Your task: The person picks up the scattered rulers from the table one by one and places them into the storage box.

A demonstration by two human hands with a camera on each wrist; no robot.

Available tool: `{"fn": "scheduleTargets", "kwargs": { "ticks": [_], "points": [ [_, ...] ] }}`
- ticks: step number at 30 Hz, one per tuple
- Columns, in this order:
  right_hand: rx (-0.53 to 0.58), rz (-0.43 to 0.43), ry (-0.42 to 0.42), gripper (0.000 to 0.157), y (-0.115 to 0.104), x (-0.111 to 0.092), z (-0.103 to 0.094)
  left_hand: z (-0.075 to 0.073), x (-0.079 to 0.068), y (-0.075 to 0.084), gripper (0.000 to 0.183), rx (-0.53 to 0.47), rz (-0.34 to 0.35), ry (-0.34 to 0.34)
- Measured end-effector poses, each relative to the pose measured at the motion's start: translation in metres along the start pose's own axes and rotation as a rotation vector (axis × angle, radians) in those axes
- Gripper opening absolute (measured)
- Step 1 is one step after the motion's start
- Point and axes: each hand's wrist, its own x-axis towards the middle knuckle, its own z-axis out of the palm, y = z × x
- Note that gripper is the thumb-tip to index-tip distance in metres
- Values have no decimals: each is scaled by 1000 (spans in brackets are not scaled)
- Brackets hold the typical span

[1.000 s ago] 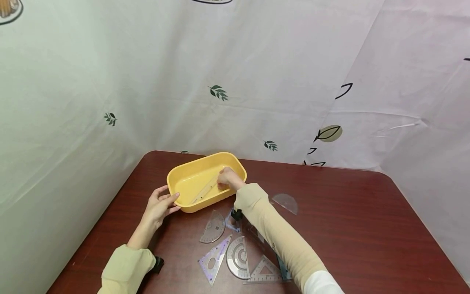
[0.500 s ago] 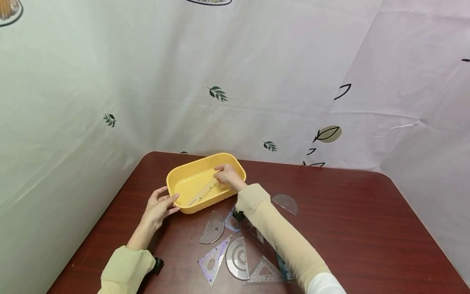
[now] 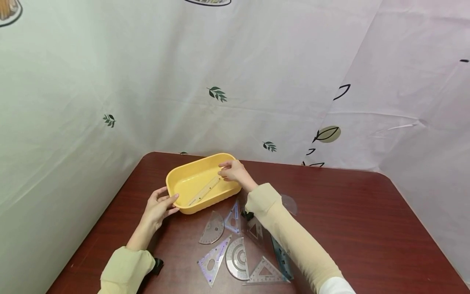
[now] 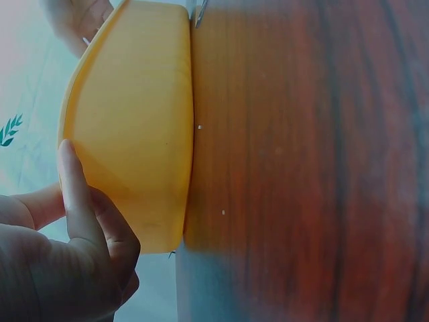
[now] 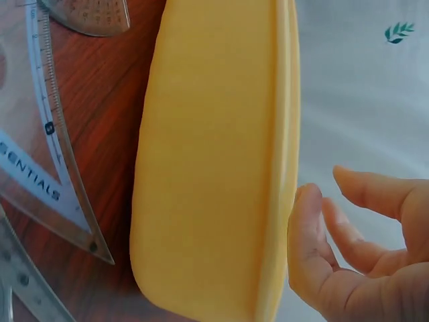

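Observation:
The yellow plastic tray stands at the table's far left. My left hand grips its left end, thumb over the rim and fingers along the outside wall; the left wrist view shows this hand at the rim too. In the tray lies a clear straight ruler, set slantwise. Over the tray's right end my right hand has loosely bent fingers. In the right wrist view a gap shows between its thumb and fingertips, with nothing between them, beside the rim.
In front of the tray lie clear protractors, a purple-edged set square, a blue-edged set square, a clear set square and a teal-tinted piece. Another protractor is partly behind my right sleeve. A printed cloth hangs behind the table.
My right hand has let go of the ruler, which stays in the tray, and has risen to the right toward the rim. My left hand keeps its place.

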Motion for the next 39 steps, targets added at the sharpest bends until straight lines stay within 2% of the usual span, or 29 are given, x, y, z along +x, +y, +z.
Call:
{"fn": "scheduleTargets", "kwargs": {
  "ticks": [18,24,33,39],
  "points": [
    [-104,-119,-4,40,0,-37,-24,-4,4,-1,75,4,-3,6],
    [-205,-134,26,44,3,-49,-27,-4,3,-1,75,-1,-7,2],
    [-283,-172,35,48,14,-70,-38,-3,2,0,76,10,-4,-10],
    [-326,-165,30,48,26,-82,-50,-2,3,0,76,11,-4,-15]
  ]
}}
